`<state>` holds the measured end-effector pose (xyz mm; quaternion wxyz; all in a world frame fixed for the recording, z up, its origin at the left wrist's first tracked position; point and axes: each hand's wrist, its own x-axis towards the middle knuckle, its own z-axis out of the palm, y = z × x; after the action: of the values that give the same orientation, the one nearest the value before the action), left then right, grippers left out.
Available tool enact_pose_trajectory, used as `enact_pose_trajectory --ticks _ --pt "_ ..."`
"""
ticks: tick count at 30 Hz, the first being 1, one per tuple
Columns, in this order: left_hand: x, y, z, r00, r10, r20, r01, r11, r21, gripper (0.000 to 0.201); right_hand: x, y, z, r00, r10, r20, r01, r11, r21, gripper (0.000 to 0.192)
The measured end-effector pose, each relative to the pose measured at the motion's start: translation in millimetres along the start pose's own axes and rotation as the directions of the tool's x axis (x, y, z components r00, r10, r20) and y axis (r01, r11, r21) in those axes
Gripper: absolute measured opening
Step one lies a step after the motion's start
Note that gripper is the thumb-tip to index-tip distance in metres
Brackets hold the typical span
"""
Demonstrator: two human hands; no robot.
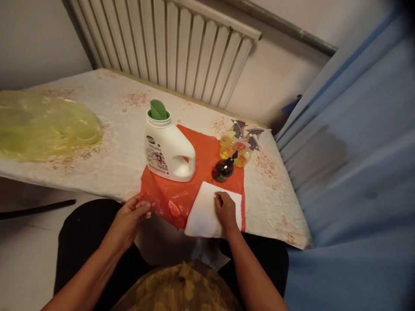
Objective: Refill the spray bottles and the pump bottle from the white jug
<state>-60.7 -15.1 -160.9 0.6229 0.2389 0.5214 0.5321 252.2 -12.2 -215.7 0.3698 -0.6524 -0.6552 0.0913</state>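
Note:
An orange plastic sheet lies on the table's near edge. My left hand pinches its hanging front-left corner. My right hand rests on a folded white cloth lying on the sheet's front right part. A white detergent jug with an open green cap stands on the sheet. Behind the cloth is a small dark pump bottle, and two yellow spray bottles stand beyond it.
The table has a floral cover. A crumpled yellow plastic bag lies at the left. A white radiator runs along the back wall. Blue fabric hangs at the right, close to the table's edge.

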Motion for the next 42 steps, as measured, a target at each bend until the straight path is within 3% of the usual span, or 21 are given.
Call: enact_pose_trajectory --ticks 13,18,20,23,26,32,35,39,42 --pt "-9.0 6.6 -18.1 0.971 0.217 -0.106 -0.197 0.966 0.168 0.034 -0.5 -3.0 2.8 0.999 -0.021 -0.027 0.021 1.000 0.009 0.023" --pt "-9.5 12.1 -30.8 0.889 0.369 -0.272 -0.309 0.920 0.240 0.038 -0.4 -4.0 3.7 0.999 -0.019 -0.033 0.020 1.000 0.021 0.023" --pt "-10.8 15.1 -35.6 0.850 0.439 -0.292 -0.345 0.882 0.321 0.038 -0.1 -4.3 4.1 0.999 -0.019 -0.038 0.020 0.999 0.026 0.023" --pt "-14.8 18.7 -36.5 0.828 0.520 -0.209 -0.382 0.797 0.468 0.037 0.4 -4.4 4.8 0.999 -0.020 -0.044 0.021 0.999 0.032 0.023" --pt "-17.5 17.0 -29.6 0.852 0.520 -0.060 -0.396 0.714 0.577 0.037 0.5 -4.3 5.4 0.999 -0.014 -0.044 0.016 0.999 0.035 0.023" --pt "-10.9 -9.3 -12.3 0.911 0.365 0.191 -0.403 0.695 0.595 0.036 1.9 -4.8 5.1 0.999 -0.015 -0.033 0.016 0.999 0.050 0.023" --pt "-8.9 -27.1 -9.1 0.899 0.305 0.314 -0.438 0.635 0.637 0.033 3.7 -7.4 3.9 0.999 -0.022 -0.024 0.024 0.998 0.058 0.022" --pt "-9.4 -45.1 -12.3 0.902 0.264 0.342 -0.430 0.609 0.666 0.031 6.6 -12.9 -0.1 1.000 -0.028 -0.008 0.029 0.996 0.084 0.022" --pt "-12.4 -49.4 -13.9 0.885 0.187 0.425 -0.444 0.611 0.655 0.025 11.1 -14.8 -5.3 1.000 -0.007 0.003 0.007 0.992 0.125 0.022"
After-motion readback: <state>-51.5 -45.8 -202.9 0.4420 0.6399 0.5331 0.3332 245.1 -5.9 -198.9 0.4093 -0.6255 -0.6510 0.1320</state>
